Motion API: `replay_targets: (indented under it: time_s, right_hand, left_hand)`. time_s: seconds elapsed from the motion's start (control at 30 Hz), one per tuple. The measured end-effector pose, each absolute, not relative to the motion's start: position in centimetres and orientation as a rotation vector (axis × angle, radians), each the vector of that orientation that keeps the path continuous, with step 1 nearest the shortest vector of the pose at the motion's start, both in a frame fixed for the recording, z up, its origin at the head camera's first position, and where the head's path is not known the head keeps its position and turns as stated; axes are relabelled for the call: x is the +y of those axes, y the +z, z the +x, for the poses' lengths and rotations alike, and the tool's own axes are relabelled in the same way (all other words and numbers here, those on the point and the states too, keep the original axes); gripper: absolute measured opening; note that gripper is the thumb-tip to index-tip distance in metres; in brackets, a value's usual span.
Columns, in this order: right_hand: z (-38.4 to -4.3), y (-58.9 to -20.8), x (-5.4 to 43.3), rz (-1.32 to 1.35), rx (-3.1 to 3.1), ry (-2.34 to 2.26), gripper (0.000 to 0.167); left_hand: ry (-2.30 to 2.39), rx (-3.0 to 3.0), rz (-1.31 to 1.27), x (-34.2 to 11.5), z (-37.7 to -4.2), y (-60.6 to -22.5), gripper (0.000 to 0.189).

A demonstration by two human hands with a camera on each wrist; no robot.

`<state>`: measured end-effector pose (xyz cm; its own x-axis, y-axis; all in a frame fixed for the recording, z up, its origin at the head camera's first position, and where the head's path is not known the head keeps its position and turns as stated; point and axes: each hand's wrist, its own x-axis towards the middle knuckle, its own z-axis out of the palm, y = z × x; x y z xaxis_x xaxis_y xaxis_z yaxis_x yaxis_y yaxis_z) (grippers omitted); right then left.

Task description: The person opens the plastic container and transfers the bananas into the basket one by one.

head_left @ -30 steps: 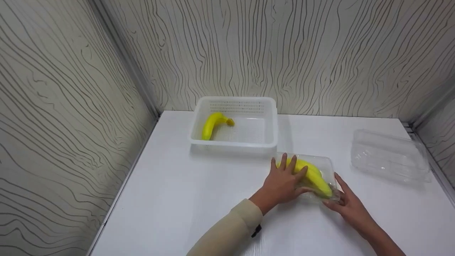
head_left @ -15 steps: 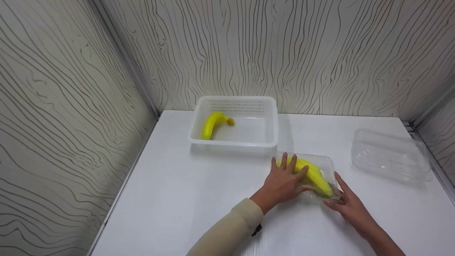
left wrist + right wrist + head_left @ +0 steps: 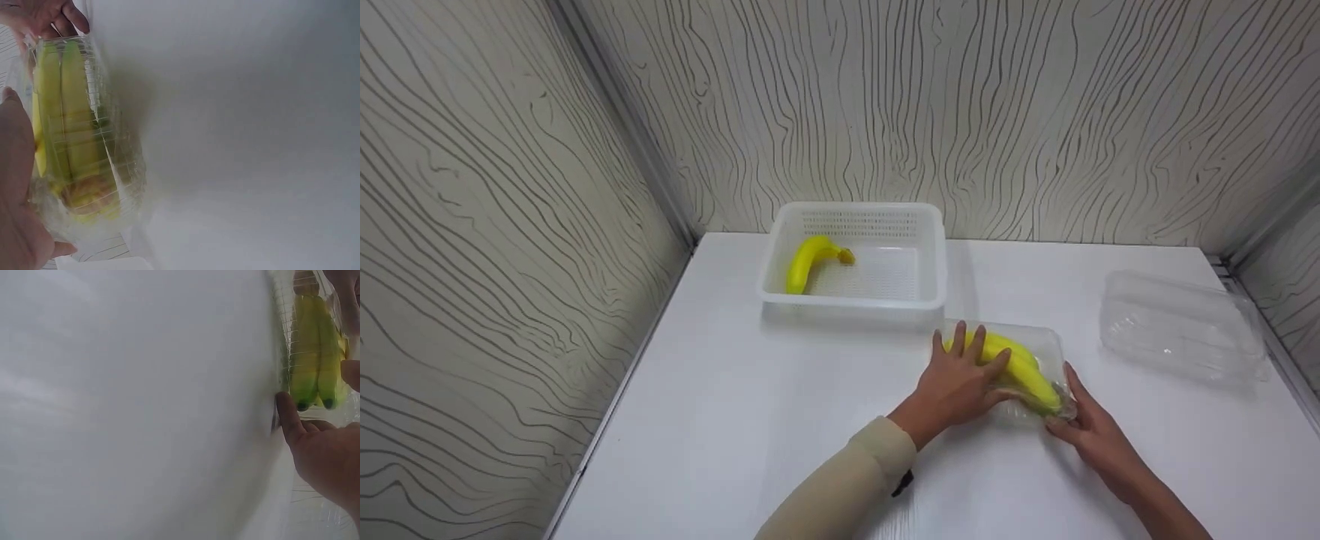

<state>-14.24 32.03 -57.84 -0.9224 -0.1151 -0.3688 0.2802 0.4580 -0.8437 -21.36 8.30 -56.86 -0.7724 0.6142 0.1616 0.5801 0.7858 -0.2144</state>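
Yellow bananas point(image 3: 1035, 379) lie in a clear plastic box point(image 3: 1046, 341) on the white table. My left hand point(image 3: 956, 382) rests across the left part of the box, fingers spread over the bananas. At the box's right front corner, my right hand point(image 3: 1099, 439) holds its end between thumb and fingers. The left wrist view shows the ridged clear wall with bananas point(image 3: 73, 118) behind it and the left palm along one side. In the right wrist view, a finger of the right hand point(image 3: 329, 455) touches the box's edge near the greenish banana tips point(image 3: 315, 402).
A white perforated basket point(image 3: 851, 302) stands behind, to the left, with one banana point(image 3: 808, 264) in it. Another clear plastic box point(image 3: 1181, 326) sits at the table's right side. Patterned panels point(image 3: 900, 120) close off the back and sides.
The left hand stays in place on the box. The right hand's fingers have shifted slightly at the box's right corner; the bananas have hardly moved.
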Motion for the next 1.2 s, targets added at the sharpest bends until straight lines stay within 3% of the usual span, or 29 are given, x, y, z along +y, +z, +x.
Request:
replay_targets:
  time_s: [0.57, 1.2]
  right_hand:
    - [-14.5, -58.1, 32.6, 0.21, 2.334, -1.476, 0.115]
    - [-14.2, -58.1, 32.2, 0.224, 2.334, -1.493, 0.103]
  left_hand:
    - [0.096, -2.904, -0.922, 8.4, -21.7, -56.1, 0.079]
    - [-0.26, -2.839, -0.987, 5.6, -22.2, -56.7, 0.093]
